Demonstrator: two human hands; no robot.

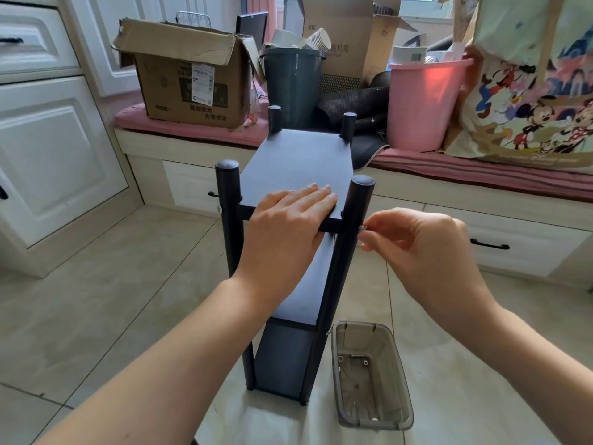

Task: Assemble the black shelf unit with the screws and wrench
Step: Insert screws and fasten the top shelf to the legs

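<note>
The black shelf unit (295,239) stands on the tiled floor (96,300), four posts and three boards joined, so assembly looks nearly done. The left hand (288,226) lies flat at the top board's near edge; the right hand (417,242) pinches a screw (362,228) against the near right post; no wrench shows

Soft, bright daylight enters from the window (420,4) at one o'clock, blown out to white. Pale glare sheens the floor tiles (106,300) at six o'clock. Shadows stay faint. Wide-angle bending curves the edges; focus holds throughout.
</note>
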